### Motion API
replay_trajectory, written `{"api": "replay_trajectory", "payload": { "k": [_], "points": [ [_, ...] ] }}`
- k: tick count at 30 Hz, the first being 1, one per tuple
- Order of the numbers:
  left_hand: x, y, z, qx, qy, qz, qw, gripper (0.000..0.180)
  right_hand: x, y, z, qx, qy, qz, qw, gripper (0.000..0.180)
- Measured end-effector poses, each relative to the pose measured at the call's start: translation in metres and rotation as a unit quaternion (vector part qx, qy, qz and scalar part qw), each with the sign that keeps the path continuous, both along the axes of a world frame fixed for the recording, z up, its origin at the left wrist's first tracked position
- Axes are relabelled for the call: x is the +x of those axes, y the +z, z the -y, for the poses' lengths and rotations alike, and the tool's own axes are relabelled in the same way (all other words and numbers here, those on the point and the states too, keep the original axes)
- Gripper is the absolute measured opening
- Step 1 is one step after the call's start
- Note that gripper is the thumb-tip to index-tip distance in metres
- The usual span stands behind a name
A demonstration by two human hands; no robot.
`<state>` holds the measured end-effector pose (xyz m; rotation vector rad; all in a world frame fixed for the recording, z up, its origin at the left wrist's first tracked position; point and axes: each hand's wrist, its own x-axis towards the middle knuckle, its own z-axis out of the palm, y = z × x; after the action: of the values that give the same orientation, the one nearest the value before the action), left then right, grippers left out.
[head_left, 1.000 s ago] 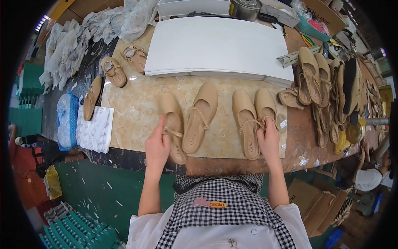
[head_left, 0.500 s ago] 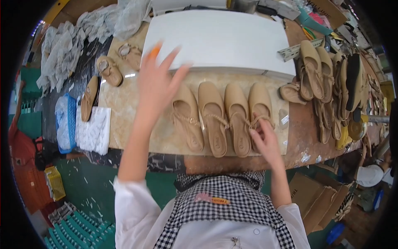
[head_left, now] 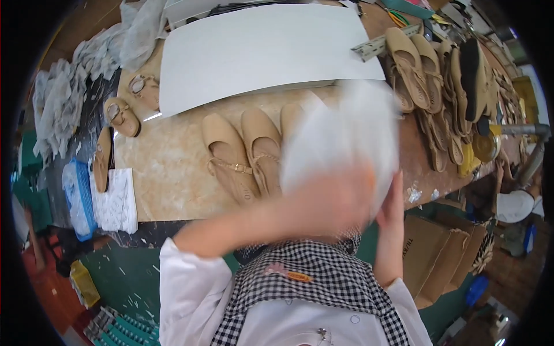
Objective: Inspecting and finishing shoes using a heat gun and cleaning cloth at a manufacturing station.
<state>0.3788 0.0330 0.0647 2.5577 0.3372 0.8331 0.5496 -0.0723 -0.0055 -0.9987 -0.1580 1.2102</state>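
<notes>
My left forearm reaches across my front, and my left hand [head_left: 340, 193], smeared by motion, is closed on a white wad [head_left: 346, 135]. The wad looks like thin crumpled paper or plastic, too blurred to tell which. Close beside its lower right edge is my right hand [head_left: 392, 199], upright, its fingers partly hidden. A beige slip-on shoe [head_left: 224, 151] with a buckled strap lies on the table, toe away from me. To its right sits another beige shoe [head_left: 261, 138] with a braided strap. Only the toe of a third shoe [head_left: 291, 118] shows; the wad hides what lies beyond.
A white board [head_left: 259, 52] spans the back of the tabletop [head_left: 167, 173]. Several beige shoes [head_left: 407, 63] hang or stand at the right. Loose shoes [head_left: 122, 117], a blue basket [head_left: 85, 199] and white folded sheets [head_left: 115, 202] lie left. Crumpled wrapping [head_left: 60, 109] is heaped behind.
My left hand has swung from the back left to the right, now with the white wad. My right hand has left the rightmost shoe's strap. The view has shifted rightward.
</notes>
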Motion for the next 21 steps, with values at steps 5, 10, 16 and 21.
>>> {"api": "replay_trajectory", "payload": {
  "k": [5, 10, 16, 21],
  "points": [
    [-0.022, -0.013, 0.011, -0.191, -0.01, 0.164, 0.968, 0.011, -0.038, 0.014, 0.013, -0.017, 0.181, -0.077, 0.98, 0.04],
    [-0.03, -0.035, 0.011, -0.23, 0.234, 0.078, 0.942, 0.024, -0.03, 0.039, -0.015, -0.008, 0.29, 0.203, 0.935, 0.061],
    [0.02, -0.054, 0.005, -0.607, 0.148, 0.18, 0.76, 0.045, 0.001, 0.028, -0.037, 0.011, 0.157, 0.583, 0.797, 0.063],
    [0.026, -0.09, 0.066, -0.029, 0.15, -0.217, 0.964, 0.064, 0.0, 0.01, -0.051, -0.086, 0.244, 0.631, 0.732, 0.027]
  ]
}}
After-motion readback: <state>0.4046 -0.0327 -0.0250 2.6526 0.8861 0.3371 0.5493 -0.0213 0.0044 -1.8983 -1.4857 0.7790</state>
